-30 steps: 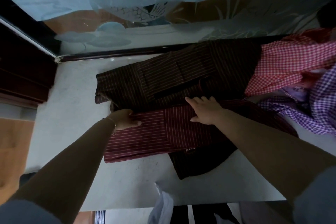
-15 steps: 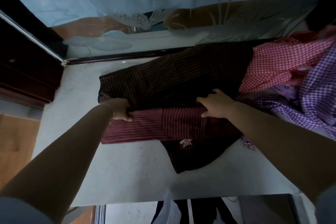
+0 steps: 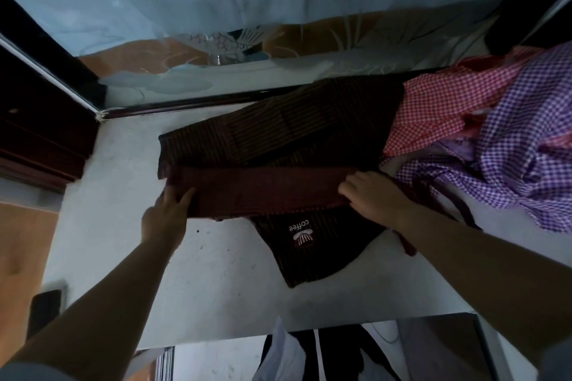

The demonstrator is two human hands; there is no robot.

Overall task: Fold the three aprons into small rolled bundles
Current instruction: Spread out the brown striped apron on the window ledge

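The dark striped apron [image 3: 309,139] lies mid tabletop [image 3: 216,288], only part folded. The left hand [image 3: 167,216] presses the fold with spread fingers at 9 o'clock; the right hand [image 3: 371,198] holds it with curled fingers at 3. The red checked apron [image 3: 439,111] and purple checked apron [image 3: 526,148] wait untouched at 2 o'clock.
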